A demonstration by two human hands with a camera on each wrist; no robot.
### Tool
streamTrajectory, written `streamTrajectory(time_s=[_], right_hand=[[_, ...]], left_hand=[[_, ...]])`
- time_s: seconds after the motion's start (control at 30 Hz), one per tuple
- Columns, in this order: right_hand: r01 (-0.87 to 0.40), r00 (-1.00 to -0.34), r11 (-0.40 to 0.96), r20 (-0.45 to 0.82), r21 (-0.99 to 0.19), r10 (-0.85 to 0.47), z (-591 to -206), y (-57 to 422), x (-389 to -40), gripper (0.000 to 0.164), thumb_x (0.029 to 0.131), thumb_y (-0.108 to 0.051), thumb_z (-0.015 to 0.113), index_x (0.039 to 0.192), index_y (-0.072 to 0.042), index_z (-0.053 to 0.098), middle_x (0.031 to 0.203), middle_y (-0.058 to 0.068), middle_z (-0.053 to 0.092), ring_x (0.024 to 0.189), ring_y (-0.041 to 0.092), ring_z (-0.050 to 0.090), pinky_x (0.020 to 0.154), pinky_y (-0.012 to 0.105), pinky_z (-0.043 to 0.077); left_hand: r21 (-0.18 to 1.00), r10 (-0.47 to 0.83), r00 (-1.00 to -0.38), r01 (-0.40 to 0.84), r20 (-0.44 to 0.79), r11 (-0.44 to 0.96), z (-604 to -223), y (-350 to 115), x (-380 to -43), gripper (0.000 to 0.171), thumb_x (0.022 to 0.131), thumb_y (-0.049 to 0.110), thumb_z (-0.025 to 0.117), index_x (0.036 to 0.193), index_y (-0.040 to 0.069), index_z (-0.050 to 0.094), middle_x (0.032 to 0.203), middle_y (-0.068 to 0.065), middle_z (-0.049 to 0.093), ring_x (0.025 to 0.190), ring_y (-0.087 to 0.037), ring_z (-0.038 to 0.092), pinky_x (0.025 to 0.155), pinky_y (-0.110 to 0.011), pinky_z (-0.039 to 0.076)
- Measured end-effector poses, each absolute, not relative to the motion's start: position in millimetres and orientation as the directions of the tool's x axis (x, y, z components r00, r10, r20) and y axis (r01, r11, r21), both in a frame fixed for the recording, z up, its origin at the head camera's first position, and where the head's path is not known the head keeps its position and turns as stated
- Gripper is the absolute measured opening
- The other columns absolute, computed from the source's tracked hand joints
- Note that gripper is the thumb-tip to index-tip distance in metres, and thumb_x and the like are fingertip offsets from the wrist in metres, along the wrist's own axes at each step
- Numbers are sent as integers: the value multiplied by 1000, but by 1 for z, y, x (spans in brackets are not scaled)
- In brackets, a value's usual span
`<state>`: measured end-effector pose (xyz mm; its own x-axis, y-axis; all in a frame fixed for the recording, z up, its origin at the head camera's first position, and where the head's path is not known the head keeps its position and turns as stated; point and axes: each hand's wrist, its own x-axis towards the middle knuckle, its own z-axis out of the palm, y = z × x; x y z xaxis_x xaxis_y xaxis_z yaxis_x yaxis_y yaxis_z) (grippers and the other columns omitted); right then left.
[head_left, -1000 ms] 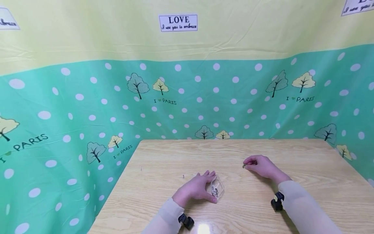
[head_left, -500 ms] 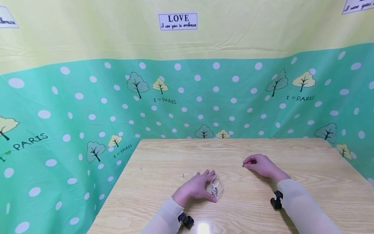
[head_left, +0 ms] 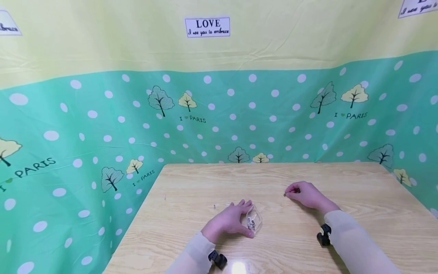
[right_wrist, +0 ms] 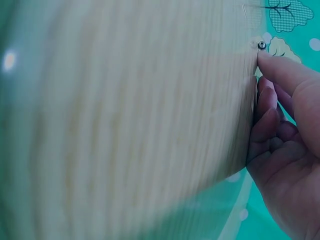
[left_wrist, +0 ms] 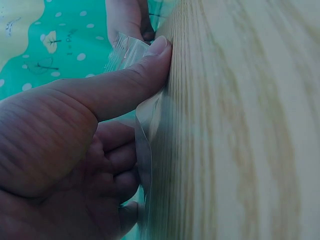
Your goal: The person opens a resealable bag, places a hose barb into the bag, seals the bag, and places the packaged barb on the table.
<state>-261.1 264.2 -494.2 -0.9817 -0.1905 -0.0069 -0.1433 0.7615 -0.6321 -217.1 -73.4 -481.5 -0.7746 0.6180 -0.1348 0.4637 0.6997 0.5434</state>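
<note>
My left hand (head_left: 230, 220) spans a clear plastic bag (head_left: 259, 220) on the table, thumb at its near edge and fingers at its far edge. Several small shiny metal pieces (head_left: 251, 223) lie inside the bag. Crinkled clear film shows beyond the thumb in the left wrist view. Farther right, my right hand (head_left: 307, 195) pinches a small metal piece (head_left: 284, 195) at the tabletop. In the right wrist view this piece looks round with a dark ring (right_wrist: 262, 45), at the tip of the thumb. Its exact kind is too small to tell.
The wood-grain table (head_left: 191, 182) carries a tiny metal piece (head_left: 214, 206) left of the left hand and a thin, faint sliver (head_left: 165, 197) farther left. A green and yellow patterned curtain (head_left: 205, 125) hangs behind and at the sides.
Both hands keep almost the same places. The whole head view shifts slightly; otherwise nothing visibly moves.
</note>
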Motion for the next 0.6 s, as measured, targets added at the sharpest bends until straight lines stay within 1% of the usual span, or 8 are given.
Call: streamTrajectory(time_s=[0.17,0.37,0.6], right_hand=[[-141,-982,769,-12,-624,-190,-496,264,-261,8,102,-18,74,104,-11,77,95,0,69,88,18,59,82,38,52],[-149,-981,768,-8,-622,-196,-493,264,-261,8,101,-18,74,103,-10,77,95,0,69,88,17,59,82,39,53],[-182,-975,763,13,-620,-222,-492,263,-260,7,101,-16,74,102,-9,75,94,-2,68,87,16,59,80,38,54]], left_hand=[[540,623,-770,469,-137,699,-481,-74,-216,102,75,38,97,160,9,49,172,-1,35,161,-25,26,133,-51,17],[537,626,-768,476,-132,697,-481,-74,-217,101,76,37,97,160,8,49,172,-1,36,161,-25,26,133,-51,17],[540,626,-768,473,-134,696,-481,-75,-217,100,77,37,97,160,8,49,172,-2,36,161,-26,26,133,-52,17]])
